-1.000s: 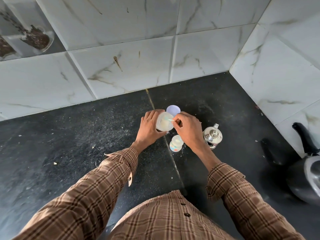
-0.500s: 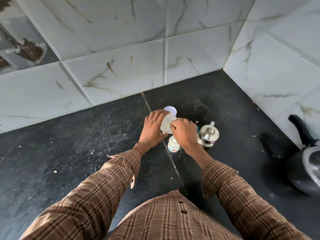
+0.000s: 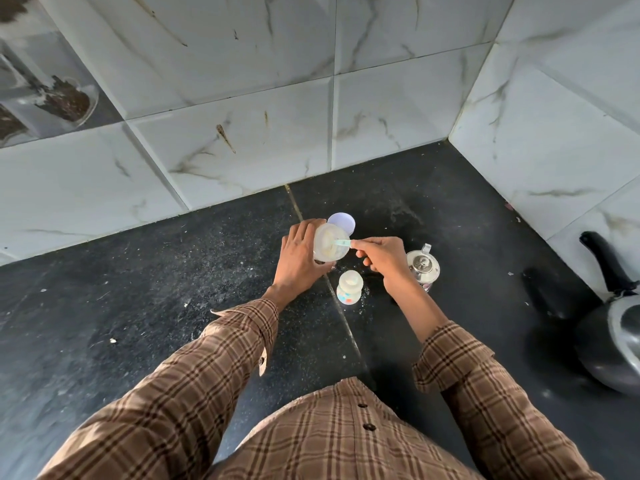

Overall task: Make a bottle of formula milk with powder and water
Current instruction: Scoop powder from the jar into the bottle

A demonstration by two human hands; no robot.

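Black stone counter [image 3: 138, 306] runs out to a corner of white marbled wall tiles [image 3: 242, 143], and the work sits close to that corner.

Nearest the person stands the baby bottle [image 3: 349, 289], upright and uncapped, its mouth open to the ceiling just below the two hands; I judge it is parked there so a scoop of powder has only a short trip down. Beside it to the right, a small steel kettle [image 3: 422, 266] waits, lid on, presumably holding the water.

Just above the bottle, the left hand [image 3: 299, 261] wraps its fingers around the side of the powder tub [image 3: 329, 242], tilting the opening toward the right hand, likely to make the powder easier to reach. The right hand [image 3: 384, 258] has fingers pinched together on the handle of a pale scoop [image 3: 341, 242], whose bowl is inside the tub.

Behind the tub lies its round lid [image 3: 343, 221], set flat out of the way. Far right, a dark pressure cooker [image 3: 613, 341] sits unused.
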